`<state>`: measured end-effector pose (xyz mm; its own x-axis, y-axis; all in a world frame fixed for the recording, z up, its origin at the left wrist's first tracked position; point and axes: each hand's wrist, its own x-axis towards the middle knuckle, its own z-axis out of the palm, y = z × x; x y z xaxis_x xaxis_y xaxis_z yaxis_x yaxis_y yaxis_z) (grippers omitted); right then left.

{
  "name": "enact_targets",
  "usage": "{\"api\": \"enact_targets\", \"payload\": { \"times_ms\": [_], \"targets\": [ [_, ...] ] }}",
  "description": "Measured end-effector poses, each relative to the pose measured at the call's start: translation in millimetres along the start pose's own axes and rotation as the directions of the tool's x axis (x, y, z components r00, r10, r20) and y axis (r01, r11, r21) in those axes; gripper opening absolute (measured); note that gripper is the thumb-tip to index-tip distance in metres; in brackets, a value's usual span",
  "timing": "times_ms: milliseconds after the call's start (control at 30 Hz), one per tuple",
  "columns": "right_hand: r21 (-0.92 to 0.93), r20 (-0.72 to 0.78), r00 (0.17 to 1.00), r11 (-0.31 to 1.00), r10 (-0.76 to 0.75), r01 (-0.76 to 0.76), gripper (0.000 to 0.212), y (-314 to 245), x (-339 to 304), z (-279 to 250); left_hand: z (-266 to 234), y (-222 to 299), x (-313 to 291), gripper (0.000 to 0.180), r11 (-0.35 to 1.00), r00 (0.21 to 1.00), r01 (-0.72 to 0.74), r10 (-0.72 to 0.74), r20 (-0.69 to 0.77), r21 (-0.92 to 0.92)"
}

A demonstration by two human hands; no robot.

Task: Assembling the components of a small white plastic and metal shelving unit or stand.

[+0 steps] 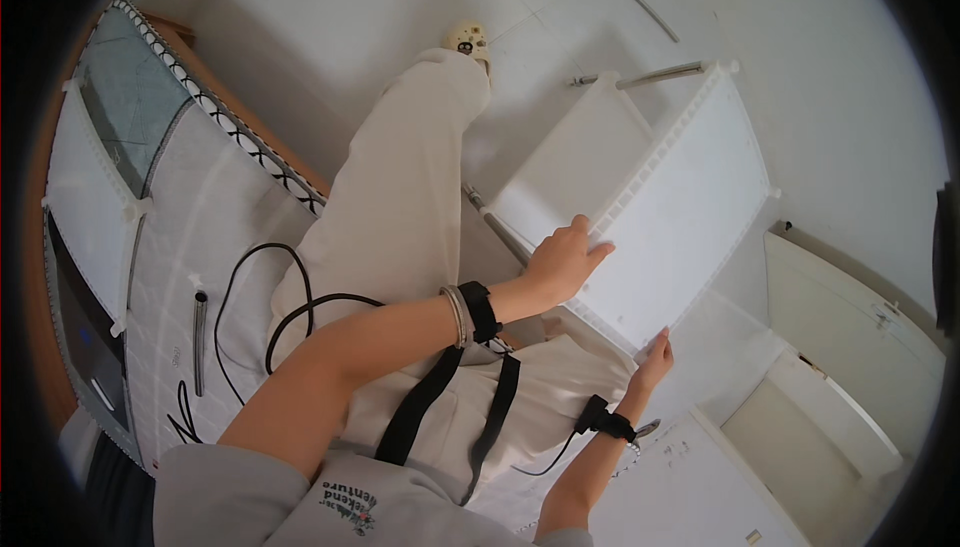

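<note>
White plastic shelf tray (640,217), one, gripped by two hands: left (562,259), right (652,355).

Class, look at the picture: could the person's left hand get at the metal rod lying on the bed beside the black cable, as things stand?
Probably yes, but not at once: the left hand grips the white panel, while the metal rod lies uncovered.

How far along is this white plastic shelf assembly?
Done: two white plastic panels stand joined at a corner. In hand: the left hand and right hand grip that joined piece. Left: loose metal rods and another white panel lie unattached.
</note>
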<state>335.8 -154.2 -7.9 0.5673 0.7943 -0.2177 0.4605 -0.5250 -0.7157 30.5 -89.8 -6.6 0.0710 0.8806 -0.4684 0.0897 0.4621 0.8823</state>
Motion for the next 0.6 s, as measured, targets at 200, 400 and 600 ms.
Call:
{"api": "enact_targets", "payload": {
  "times_ms": [200, 400, 600],
  "targets": [
    [-0.055, -0.004, 0.999, 0.997, -0.053, 0.053, 0.041, -9, -5, 5, 0, 0, -7, 0.038, 0.999, 0.998, -0.025, 0.028, -0.058, 0.044],
    [-0.041, -0.068, 0.997, 0.999, -0.034, 0.031, 0.042, -1, 9, 2, 7, -2, -9, 0.039, 0.999, 1.000, -0.019, 0.018, -0.010, -0.030],
    [-0.108, 0.048, 0.994, 0.989, -0.098, 0.103, 0.042, 8, 61, -20, 20, -11, -28, 0.037, 0.991, 0.989, -0.053, 0.034, 0.146, 0.126]
  ]
}}
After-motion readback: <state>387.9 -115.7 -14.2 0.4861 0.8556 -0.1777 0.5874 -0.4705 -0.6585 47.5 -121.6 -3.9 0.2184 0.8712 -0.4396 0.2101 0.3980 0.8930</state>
